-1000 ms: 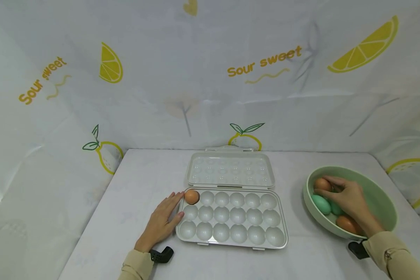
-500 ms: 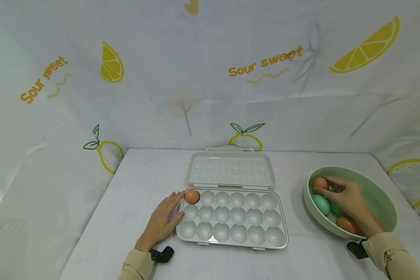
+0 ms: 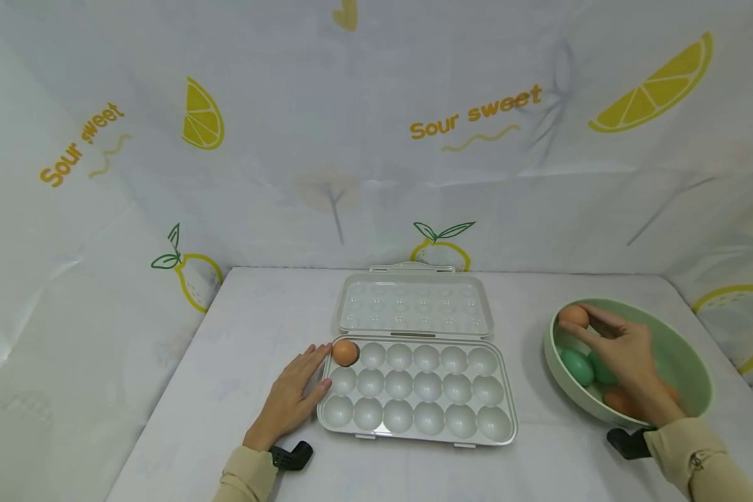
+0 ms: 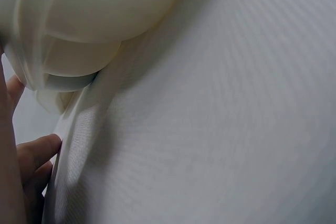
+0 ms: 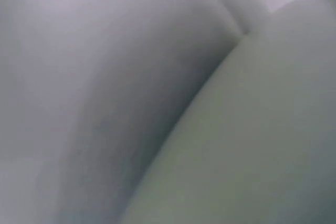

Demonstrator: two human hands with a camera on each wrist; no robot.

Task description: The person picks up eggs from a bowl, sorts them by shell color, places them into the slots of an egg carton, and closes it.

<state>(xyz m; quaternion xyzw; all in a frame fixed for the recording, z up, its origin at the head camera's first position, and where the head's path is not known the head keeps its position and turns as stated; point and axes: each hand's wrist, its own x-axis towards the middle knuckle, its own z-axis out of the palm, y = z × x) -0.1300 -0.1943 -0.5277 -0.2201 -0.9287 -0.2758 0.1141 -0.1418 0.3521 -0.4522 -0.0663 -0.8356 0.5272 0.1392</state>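
Note:
In the head view my right hand pinches a brown egg between thumb and fingers, at the left rim of a pale green bowl. Below it in the bowl lie a green egg and further brown and green eggs, partly hidden by the hand. My left hand rests with extended fingers against the left edge of a white egg tray. One brown egg sits in the tray's back left hollow; the other hollows hold nothing. The left wrist view shows the tray's rounded underside beside the fingers.
The tray's clear lid lies folded back behind it. A white cloth covers the table, and a lemon-printed sheet hangs at the back. In the right wrist view the bowl's outer wall fills the lower right.
My right hand has lifted the brown egg from among the others up to the bowl's left rim. The left hand stays at the tray's edge.

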